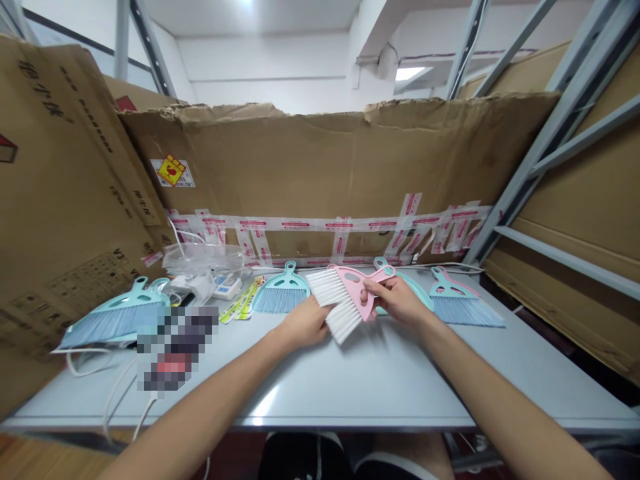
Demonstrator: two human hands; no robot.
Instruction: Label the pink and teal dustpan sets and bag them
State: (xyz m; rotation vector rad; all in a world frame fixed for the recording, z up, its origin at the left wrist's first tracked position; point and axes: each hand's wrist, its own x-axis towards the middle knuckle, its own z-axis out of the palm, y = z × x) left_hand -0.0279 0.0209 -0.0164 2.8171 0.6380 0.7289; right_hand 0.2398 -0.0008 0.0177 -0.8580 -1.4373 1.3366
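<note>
In the middle of the head view, a pink hand brush [353, 287] with white bristles is tilted above the table, bristles to the left. My right hand [395, 300] is closed around its pink body near the handle. My left hand [307, 323] is at the bristles, its fingers curled in among them, where the bristles part into two clumps. Some of its fingertips are hidden. Just behind the left hand lies a light-blue dustpan with a blue-bristled brush [281, 297]. Partly covered by the pink brush and my right hand is another light-blue dustpan [420, 293].
A blue brush with a pink-edged dustpan [457, 300] lies at right; another blue set [117, 313] is at left. Near it are a power strip [227, 287], yellow-green packets [245, 300], white cables and a blurred-out object [180, 347]. Cardboard [320, 167] walls the grey table's [370, 393] back.
</note>
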